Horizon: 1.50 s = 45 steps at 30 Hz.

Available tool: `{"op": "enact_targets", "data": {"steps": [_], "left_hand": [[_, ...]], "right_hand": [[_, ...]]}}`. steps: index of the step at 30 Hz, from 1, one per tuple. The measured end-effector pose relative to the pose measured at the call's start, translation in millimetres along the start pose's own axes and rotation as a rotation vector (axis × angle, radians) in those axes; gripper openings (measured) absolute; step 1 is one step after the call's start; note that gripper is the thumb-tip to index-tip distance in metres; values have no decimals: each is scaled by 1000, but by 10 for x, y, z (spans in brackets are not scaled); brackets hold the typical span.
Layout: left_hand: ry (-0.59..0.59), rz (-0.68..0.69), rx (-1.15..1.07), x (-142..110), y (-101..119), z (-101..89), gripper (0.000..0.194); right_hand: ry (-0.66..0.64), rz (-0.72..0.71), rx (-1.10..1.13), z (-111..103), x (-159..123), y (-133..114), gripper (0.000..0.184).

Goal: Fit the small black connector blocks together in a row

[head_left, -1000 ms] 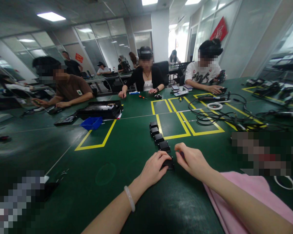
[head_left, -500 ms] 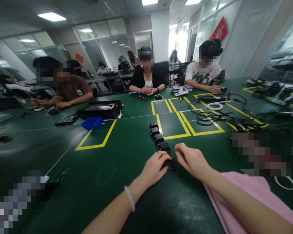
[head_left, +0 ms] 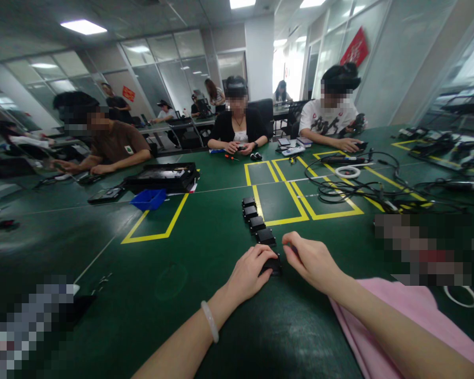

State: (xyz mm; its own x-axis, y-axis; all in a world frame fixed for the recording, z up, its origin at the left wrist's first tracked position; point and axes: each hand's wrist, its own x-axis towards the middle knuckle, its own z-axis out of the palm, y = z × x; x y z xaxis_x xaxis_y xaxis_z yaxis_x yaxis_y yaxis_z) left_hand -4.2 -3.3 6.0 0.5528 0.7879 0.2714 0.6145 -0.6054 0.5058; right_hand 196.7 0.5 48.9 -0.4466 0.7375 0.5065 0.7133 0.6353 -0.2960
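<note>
My left hand (head_left: 249,271), with a pale bangle on the wrist, rests on the green table with thumb and fingers around a small flat black block (head_left: 275,266), partly covered by them. Just to the right, my right hand (head_left: 308,259) is closed, thumb and fingertips curled together close to the block. Whatever its fingertips hold, if anything, is hidden. Beyond my hands a row of similar black blocks (head_left: 256,224) runs away from me, with small bright spots at their corners.
Yellow tape outlines (head_left: 282,221) mark the table. A blue tray (head_left: 148,199) and a black case (head_left: 161,179) stand left. Tangled black cables (head_left: 335,189) lie right, and pink cloth (head_left: 403,310) is under my right forearm. Several co-workers sit around, one opposite (head_left: 239,126).
Both my hands and the black blocks stay where they were. The hands of the person opposite have shifted slightly.
</note>
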Motion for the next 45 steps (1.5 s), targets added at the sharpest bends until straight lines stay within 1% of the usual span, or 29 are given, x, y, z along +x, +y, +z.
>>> {"op": "enact_targets", "data": {"steps": [4,11,17,25,28,31,38,45], "left_hand": [[0,-3,4,0,8,-9,38],[-5,-15,6,3,18,-12,37],[-6,-17,1,2,17,-13,39],[-10,-16,4,4,11,-9,36],[-11,-18,2,6,9,-6,37],[-13,-19,-2,7,8,-6,39],[-9,-17,0,3,12,-14,36],[-6,-15,-3,4,13,-11,38]], "right_hand": [[-29,-19,11,-8,0,4,14],[7,-3,12,22,7,10,10],[-37,-15,14,-19,-11,0,15],[4,13,32,34,-12,14,10],[-13,9,37,16,-8,12,9],[-41,-6,36,4,-7,15,13],[-14,-1,16,29,-12,29,9],[-46,-5,6,4,-12,27,13]]}}
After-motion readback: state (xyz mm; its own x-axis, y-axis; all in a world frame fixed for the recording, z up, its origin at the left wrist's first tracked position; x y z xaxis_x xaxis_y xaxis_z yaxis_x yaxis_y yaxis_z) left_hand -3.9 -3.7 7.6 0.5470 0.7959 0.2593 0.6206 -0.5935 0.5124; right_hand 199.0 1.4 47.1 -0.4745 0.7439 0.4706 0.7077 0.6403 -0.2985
